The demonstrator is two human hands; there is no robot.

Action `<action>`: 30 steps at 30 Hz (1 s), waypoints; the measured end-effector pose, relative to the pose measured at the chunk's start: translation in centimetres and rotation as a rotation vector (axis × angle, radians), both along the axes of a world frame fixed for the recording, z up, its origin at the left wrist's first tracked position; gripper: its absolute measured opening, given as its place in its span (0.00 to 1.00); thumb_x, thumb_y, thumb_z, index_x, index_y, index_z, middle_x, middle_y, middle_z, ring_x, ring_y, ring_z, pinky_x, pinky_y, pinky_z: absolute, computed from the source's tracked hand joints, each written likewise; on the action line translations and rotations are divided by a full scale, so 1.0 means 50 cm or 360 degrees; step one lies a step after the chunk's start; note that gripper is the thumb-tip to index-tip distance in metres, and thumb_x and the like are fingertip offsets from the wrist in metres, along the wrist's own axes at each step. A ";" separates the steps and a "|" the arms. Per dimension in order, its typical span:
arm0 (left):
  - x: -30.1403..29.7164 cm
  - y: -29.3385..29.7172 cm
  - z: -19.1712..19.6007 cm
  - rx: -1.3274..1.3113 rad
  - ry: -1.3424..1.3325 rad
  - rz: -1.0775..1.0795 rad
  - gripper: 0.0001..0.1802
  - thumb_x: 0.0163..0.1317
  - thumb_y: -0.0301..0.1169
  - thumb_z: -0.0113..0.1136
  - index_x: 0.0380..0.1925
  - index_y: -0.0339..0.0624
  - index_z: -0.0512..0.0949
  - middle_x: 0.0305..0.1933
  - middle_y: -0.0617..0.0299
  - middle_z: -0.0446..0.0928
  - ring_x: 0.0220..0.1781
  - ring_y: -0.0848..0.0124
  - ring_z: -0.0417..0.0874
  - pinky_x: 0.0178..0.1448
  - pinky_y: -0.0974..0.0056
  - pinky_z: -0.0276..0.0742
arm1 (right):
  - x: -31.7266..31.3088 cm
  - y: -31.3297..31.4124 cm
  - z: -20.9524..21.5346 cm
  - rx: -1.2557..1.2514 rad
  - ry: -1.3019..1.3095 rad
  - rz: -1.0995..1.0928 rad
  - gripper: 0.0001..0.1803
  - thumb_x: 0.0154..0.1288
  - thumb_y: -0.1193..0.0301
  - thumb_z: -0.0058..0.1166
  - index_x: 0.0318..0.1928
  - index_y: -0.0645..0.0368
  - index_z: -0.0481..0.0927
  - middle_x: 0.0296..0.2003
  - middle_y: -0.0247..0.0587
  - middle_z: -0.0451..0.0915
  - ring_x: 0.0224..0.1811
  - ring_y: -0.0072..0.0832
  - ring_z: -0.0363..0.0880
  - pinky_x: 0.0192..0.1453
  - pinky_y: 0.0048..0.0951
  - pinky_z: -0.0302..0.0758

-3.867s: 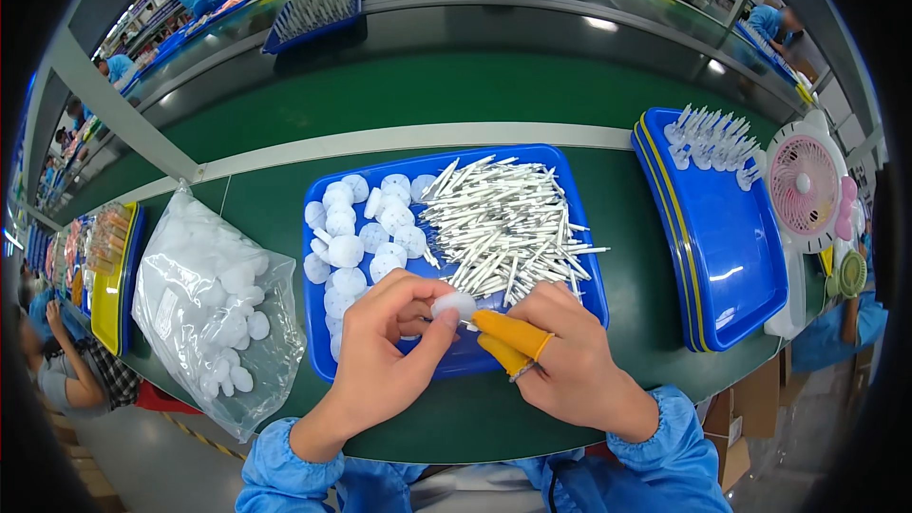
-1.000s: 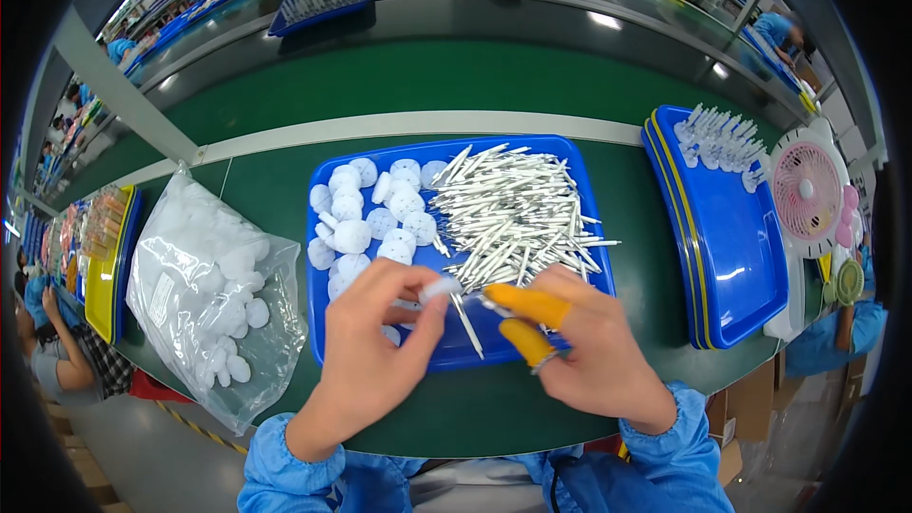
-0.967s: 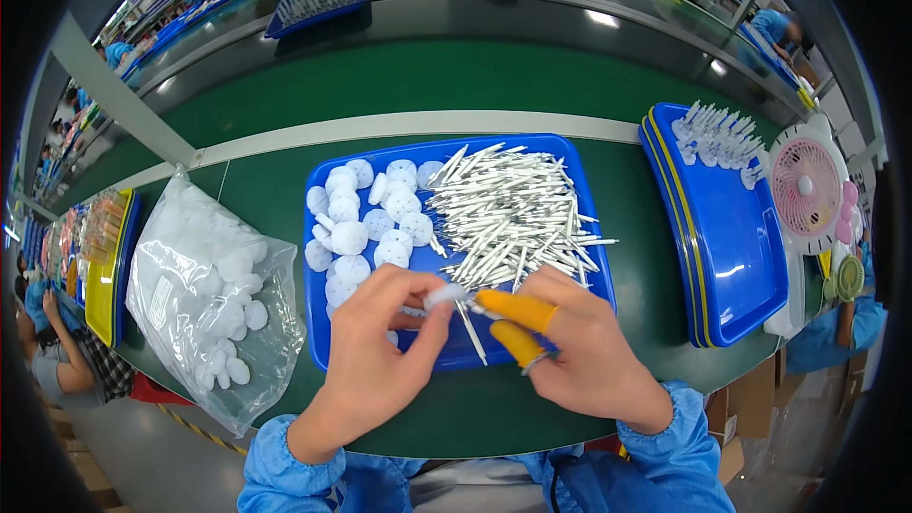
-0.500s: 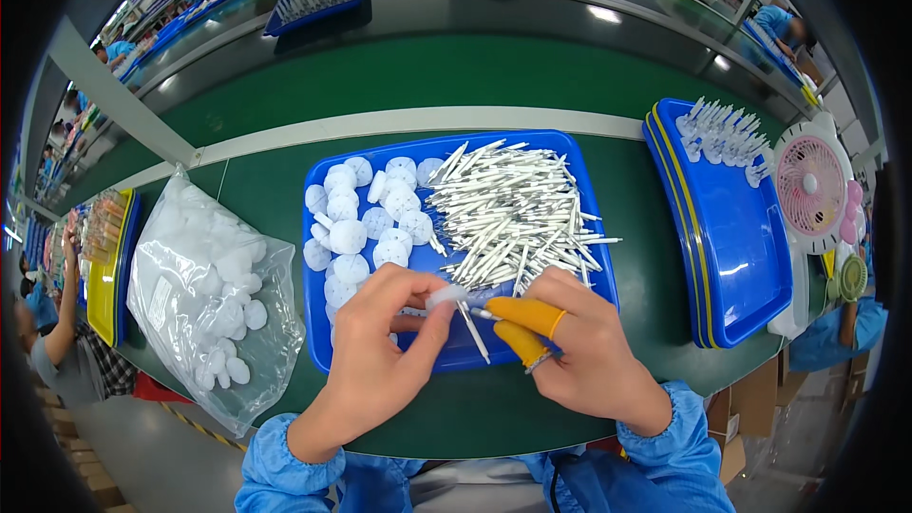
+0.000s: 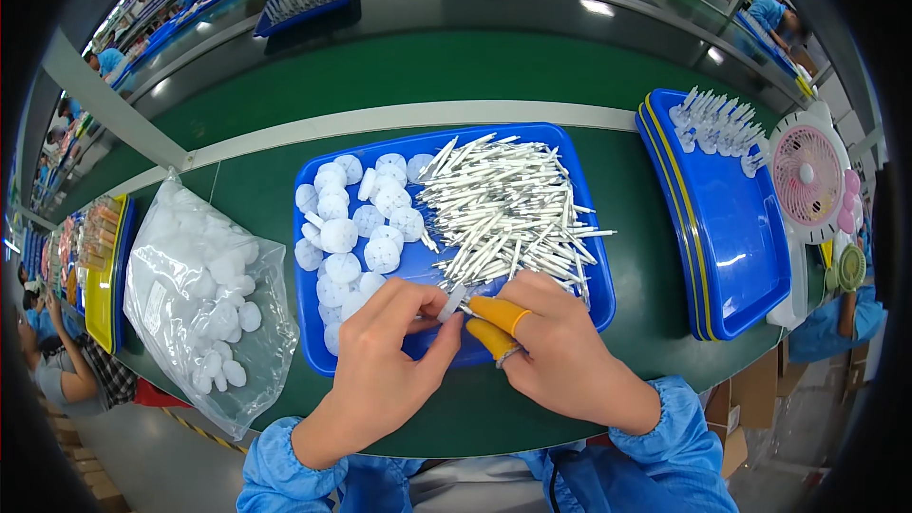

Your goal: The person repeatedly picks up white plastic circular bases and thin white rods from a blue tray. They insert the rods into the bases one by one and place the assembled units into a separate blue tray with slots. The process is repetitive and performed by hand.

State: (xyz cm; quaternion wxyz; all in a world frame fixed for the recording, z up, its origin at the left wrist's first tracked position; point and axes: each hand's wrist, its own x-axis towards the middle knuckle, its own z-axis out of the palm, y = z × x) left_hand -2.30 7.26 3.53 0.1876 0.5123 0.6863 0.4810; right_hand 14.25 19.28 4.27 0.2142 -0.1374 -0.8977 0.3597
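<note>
My left hand (image 5: 380, 361) pinches a translucent white disc (image 5: 451, 304) between thumb and fingertips, holding it tilted on edge. Yellow finger covers sit on the thumb and forefinger of my right hand (image 5: 565, 347). Those two fingers close on a slim pen-like stick (image 5: 465, 308), its metal tip meeting the disc; most of the stick is hidden by the fingers. Both hands are over the near edge of a blue tray (image 5: 302, 309). Similar white discs (image 5: 338, 236) lie in its left part, and a heap of white pen-like sticks (image 5: 503, 209) fills its right part.
Left of the tray lies a clear plastic bag (image 5: 204, 275) of white discs. At right, stacked blue and yellow trays (image 5: 731, 271) hold upright disc-and-stick pieces (image 5: 719, 123) at the far end. Beside them stands a pink and white fan (image 5: 806, 176). A pale rail (image 5: 418, 118) runs behind.
The stick that slanted down between my hands no longer shows there. My right hand has moved left, closer to the disc, and the disc is tilted more upright. The whole view has shifted slightly.
</note>
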 end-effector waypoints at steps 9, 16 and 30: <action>0.009 -0.010 -0.002 0.0070 0.0216 0.0014 0.12 0.58 0.18 0.71 0.42 0.32 0.81 0.37 0.52 0.80 0.32 0.61 0.88 0.36 0.62 0.85 | -0.002 -0.033 -0.009 -0.0094 0.0202 -0.0186 0.18 0.41 0.85 0.63 0.39 0.75 0.86 0.34 0.49 0.77 0.38 0.46 0.76 0.40 0.44 0.74; 0.017 -0.006 -0.005 -0.0008 0.0053 0.0048 0.12 0.61 0.17 0.69 0.45 0.33 0.81 0.40 0.52 0.79 0.37 0.61 0.88 0.41 0.61 0.90 | -0.012 -0.032 -0.007 -0.0286 0.0095 -0.0311 0.15 0.48 0.85 0.63 0.40 0.69 0.88 0.33 0.50 0.80 0.38 0.46 0.78 0.40 0.44 0.73; -0.018 -0.001 0.014 -0.0136 -0.0212 0.0169 0.06 0.69 0.18 0.67 0.45 0.30 0.84 0.45 0.60 0.79 0.44 0.71 0.89 0.45 0.66 0.90 | 0.036 0.017 -0.013 0.0474 -0.0551 -0.0430 0.10 0.49 0.79 0.69 0.35 0.66 0.85 0.40 0.46 0.79 0.48 0.45 0.75 0.55 0.43 0.69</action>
